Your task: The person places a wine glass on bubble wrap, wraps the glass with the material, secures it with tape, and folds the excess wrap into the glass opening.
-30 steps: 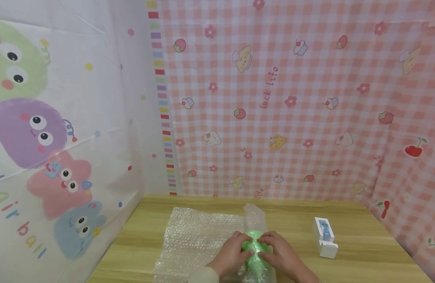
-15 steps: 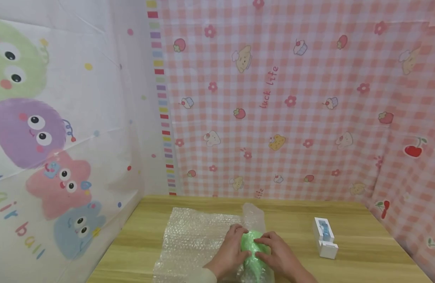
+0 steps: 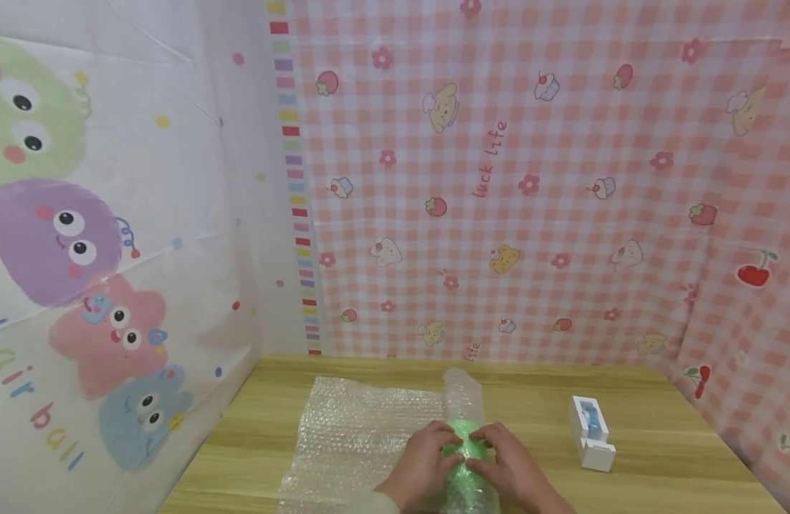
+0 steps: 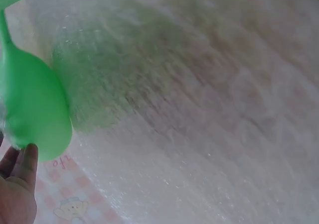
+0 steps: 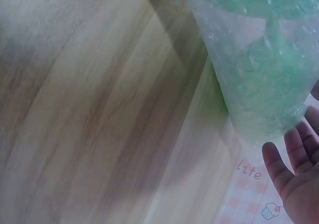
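Gripping the green object, rolled partly in bubble wrap on the table left of the tape dispenser, the left hand and right hand curl their fingers round opposite sides.

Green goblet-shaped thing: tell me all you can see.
The green goblet-shaped thing looks like smooth plastic: rounded bowl, thin stem, another green part cut off by the left wrist view's edge. It lies sideways over the table, partly covered by clear bubble wrap, left hand and right hand curled around it.
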Action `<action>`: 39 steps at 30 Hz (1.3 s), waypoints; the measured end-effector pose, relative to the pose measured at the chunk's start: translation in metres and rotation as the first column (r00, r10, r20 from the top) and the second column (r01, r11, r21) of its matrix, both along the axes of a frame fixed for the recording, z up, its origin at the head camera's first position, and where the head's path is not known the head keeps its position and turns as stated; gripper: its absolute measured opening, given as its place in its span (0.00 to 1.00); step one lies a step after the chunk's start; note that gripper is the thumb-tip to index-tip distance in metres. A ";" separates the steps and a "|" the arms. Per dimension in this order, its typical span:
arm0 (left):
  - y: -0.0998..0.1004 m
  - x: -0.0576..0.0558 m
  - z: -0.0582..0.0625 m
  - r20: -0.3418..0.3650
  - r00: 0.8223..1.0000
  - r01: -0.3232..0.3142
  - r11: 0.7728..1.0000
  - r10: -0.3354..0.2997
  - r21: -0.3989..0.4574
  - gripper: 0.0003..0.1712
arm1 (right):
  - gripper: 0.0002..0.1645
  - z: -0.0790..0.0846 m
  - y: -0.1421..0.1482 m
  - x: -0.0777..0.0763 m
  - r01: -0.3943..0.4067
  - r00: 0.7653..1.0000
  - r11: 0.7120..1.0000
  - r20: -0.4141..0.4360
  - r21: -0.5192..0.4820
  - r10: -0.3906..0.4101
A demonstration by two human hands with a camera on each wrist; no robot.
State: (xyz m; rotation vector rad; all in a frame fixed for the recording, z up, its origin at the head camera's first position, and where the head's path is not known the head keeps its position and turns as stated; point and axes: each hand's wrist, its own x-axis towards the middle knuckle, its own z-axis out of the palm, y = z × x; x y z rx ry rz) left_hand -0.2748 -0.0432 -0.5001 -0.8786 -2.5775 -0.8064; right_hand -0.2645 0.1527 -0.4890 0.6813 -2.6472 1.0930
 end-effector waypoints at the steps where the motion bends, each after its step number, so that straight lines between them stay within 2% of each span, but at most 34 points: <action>1: 0.000 -0.001 0.000 0.012 1.000 0.000 1.000 -0.001 0.013 0.12 | 0.18 0.000 0.000 0.000 -0.006 1.000 1.000 0.009 -0.004 0.006; 4: -0.002 -0.003 0.001 0.043 0.999 0.007 1.000 -0.008 0.023 0.13 | 0.15 0.002 0.000 0.000 -0.025 0.999 1.000 0.029 -0.006 0.025; 10: -0.005 -0.002 0.003 0.086 0.996 0.005 1.000 -0.005 -0.002 0.14 | 0.16 0.002 0.000 -0.001 -0.020 0.996 1.000 0.083 0.009 0.020; 16: -0.008 -0.002 0.004 0.142 0.990 0.010 1.000 -0.012 0.016 0.17 | 0.19 0.000 0.000 -0.001 -0.028 0.990 0.996 0.134 -0.089 0.040; 23: -0.012 -0.002 0.004 0.142 0.990 0.000 0.999 -0.005 0.036 0.18 | 0.15 0.000 0.000 -0.003 -0.069 0.989 0.986 0.116 -0.150 0.087; 28: -0.015 0.000 0.006 0.117 0.993 0.008 0.999 -0.013 0.045 0.17 | 0.16 0.002 -0.001 -0.004 -0.105 0.988 0.989 0.101 -0.109 0.116; 31: -0.016 0.001 0.006 0.119 0.993 0.005 1.000 -0.007 0.020 0.17 | 0.16 0.002 -0.002 -0.004 -0.100 0.990 0.992 0.090 -0.080 0.107; 35: -0.015 0.001 0.005 0.021 1.000 0.012 0.996 -0.010 -0.084 0.16 | 0.15 0.001 -0.003 -0.002 -0.065 0.996 0.998 0.065 -0.019 0.066; 38: -0.014 0.001 0.008 -0.069 0.997 0.026 0.986 -0.038 -0.167 0.16 | 0.15 0.000 -0.004 -0.001 -0.037 0.998 0.999 0.051 0.012 0.036; 39: -0.013 0.002 0.009 -0.079 0.996 0.028 0.981 -0.044 -0.192 0.16 | 0.15 0.000 -0.004 -0.001 -0.034 0.998 0.999 0.051 0.016 0.033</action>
